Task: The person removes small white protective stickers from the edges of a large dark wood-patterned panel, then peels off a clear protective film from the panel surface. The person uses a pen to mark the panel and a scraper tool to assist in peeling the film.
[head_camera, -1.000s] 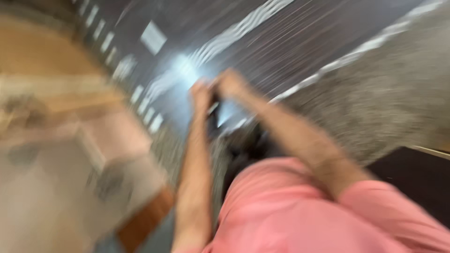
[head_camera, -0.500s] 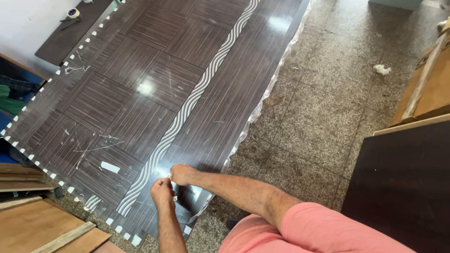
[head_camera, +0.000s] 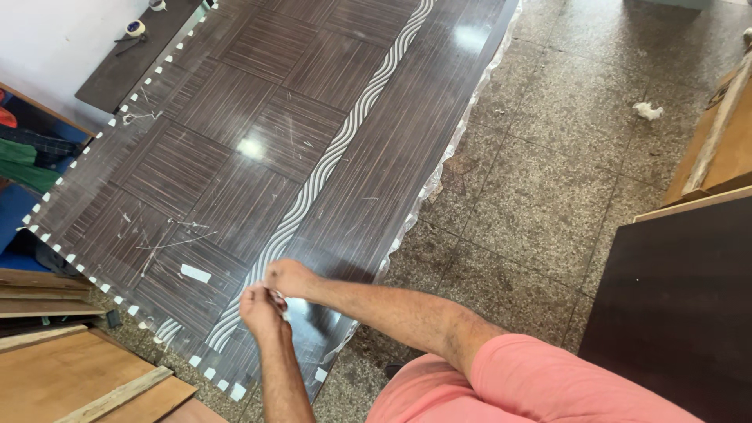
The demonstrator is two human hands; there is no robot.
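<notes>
A person's left hand (head_camera: 261, 310) and right hand (head_camera: 288, 277) meet above the near end of a dark wood-grain laminated door panel (head_camera: 258, 149) lying flat on a speckled stone floor (head_camera: 548, 180), fingers pinched together on a small pale scrap (head_camera: 278, 300) between them. A wavy pale inlay stripe (head_camera: 329, 160) runs the panel's length, and small white tape tabs (head_camera: 117, 300) line its edges

Bright, even daylight; sharp focus throughout. White glare patches sit on the glossy laminate panel (head_camera: 313, 133), with soft shadow beneath the forearm.
</notes>
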